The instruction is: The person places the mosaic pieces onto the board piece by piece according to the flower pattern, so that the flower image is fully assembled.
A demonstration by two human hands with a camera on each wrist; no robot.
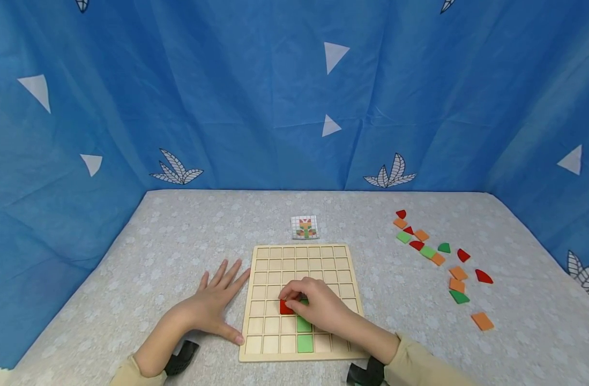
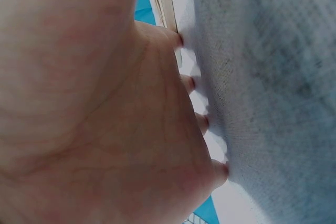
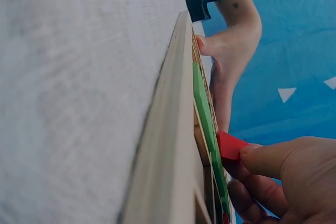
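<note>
A wooden grid board point(image 1: 270, 357) lies on the cloth-covered table. My right hand point(image 1: 318, 305) is over the middle of it, pinching a red piece point(image 3: 230, 146) between thumb and fingers. That red piece point(image 1: 285, 307) is at a grid cell, partly covered by the fingertips. Green square pieces point(image 1: 305, 343) stand in a column beside it, the upper one partly hidden by the hand. Flat on the table with spread fingers, my left hand point(image 1: 209, 305) rests along the board's left side. Its thumb tip is at the board's lower left edge.
A small pattern card point(image 1: 304, 227) lies behind the board. Loose orange pieces point(image 1: 482, 321), red pieces point(image 1: 484, 276) and green pieces point(image 1: 459, 297) are scattered on the right side of the table. A blue curtain point(image 1: 294, 96) hangs around the back and sides.
</note>
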